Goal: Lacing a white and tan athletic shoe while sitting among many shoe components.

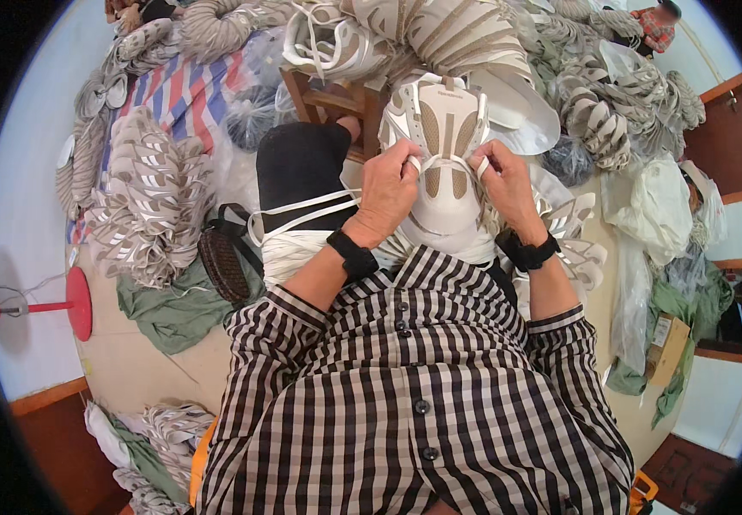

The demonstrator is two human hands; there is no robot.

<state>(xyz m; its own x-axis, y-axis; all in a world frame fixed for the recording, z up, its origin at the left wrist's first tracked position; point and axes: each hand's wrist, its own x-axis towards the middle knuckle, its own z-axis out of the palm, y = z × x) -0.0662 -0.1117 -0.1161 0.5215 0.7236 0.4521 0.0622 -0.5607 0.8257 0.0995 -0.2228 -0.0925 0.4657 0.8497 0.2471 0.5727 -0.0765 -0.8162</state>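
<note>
A white and tan shoe upper [442, 206] lies in front of my body, its toe toward me. A white shoelace [447, 160] crosses it above the toe. My left hand [390, 190] is closed in a pinch on the lace at the upper's left edge. On the opposite edge my right hand [507, 190] pinches the lace too, its fingers curled. Both wrists wear black bands. Over my left thigh hangs a bundle of white laces [298, 253], with loose strands trailing across the black trouser leg [298, 172]. Whatever supports the upper is mostly hidden.
Just beyond the upper, a curved stack of uppers [448, 39] rests by a wooden stool [330, 101]. More bundled uppers [152, 197] lie at left, beside a brown woven shoe [223, 264]. Plastic bags [659, 206] and a cardboard box [667, 350] are at right. A person [656, 27] sits far right.
</note>
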